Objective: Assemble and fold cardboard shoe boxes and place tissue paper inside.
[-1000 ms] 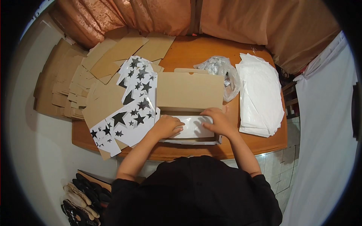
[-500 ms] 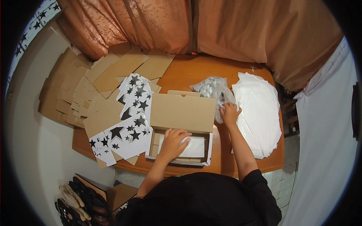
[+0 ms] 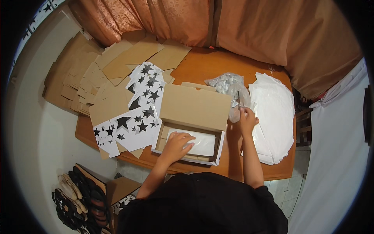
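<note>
On the wooden table in front of me stands a cardboard box (image 3: pixel 194 102) with its lid raised. Inside lies a flat white wrapped packet (image 3: pixel 204 144). My left hand (image 3: pixel 177 147) rests on the left part of this packet, fingers stretched over it. My right hand (image 3: pixel 248 120) is just right of the box, at the near edge of a clear plastic bag (image 3: pixel 230 84) of small silvery pieces. Its thumb and fingers are pinched together; a small pale bit shows at the fingertips, too small to name.
Flattened brown cardboard pieces (image 3: pixel 128 62) pile up at the left, with star-printed white card sheets (image 3: pixel 142 123) over them. A stack of white paper sheets (image 3: pixel 272 117) lies on the right. Several shoes (image 3: pixel 78 199) stand at lower left. Brown curtains (image 3: pixel 249 31) hang behind the table (image 3: pixel 194 66).
My right hand's fingers have drawn closer together at the bag's near edge. My left hand stays on the white packet. The whole view has shifted slightly.
</note>
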Demonstrator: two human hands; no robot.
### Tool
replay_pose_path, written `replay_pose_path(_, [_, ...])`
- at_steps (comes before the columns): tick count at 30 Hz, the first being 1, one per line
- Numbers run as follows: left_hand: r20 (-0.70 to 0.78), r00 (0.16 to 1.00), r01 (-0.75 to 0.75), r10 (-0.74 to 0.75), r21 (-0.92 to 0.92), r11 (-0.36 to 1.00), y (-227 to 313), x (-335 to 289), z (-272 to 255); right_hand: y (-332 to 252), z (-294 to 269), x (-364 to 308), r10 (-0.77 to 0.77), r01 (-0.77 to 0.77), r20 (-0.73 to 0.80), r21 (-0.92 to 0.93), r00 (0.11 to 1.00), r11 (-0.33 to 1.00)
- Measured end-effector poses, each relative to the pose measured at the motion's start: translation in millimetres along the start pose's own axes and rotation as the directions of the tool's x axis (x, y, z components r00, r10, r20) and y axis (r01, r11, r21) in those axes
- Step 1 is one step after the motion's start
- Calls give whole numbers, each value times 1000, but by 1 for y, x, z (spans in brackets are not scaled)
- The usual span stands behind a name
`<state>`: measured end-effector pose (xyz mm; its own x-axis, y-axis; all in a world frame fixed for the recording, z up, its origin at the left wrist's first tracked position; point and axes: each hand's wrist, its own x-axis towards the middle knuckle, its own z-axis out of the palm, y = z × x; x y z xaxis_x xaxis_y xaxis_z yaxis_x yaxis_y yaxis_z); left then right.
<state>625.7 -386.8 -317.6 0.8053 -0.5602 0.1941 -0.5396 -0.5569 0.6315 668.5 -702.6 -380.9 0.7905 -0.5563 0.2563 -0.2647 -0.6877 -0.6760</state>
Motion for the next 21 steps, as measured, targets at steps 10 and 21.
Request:
replay_pose_path(10, [12, 999, 51, -52, 52, 997, -26, -47, -42, -93, -30, -139, -55, -143, 655, 245, 754, 959])
replay_pose_path(21, [289, 957, -84, 21, 205, 975, -52, -62, -3, -83, 10, -56, 354, -393, 176, 493, 919, 776])
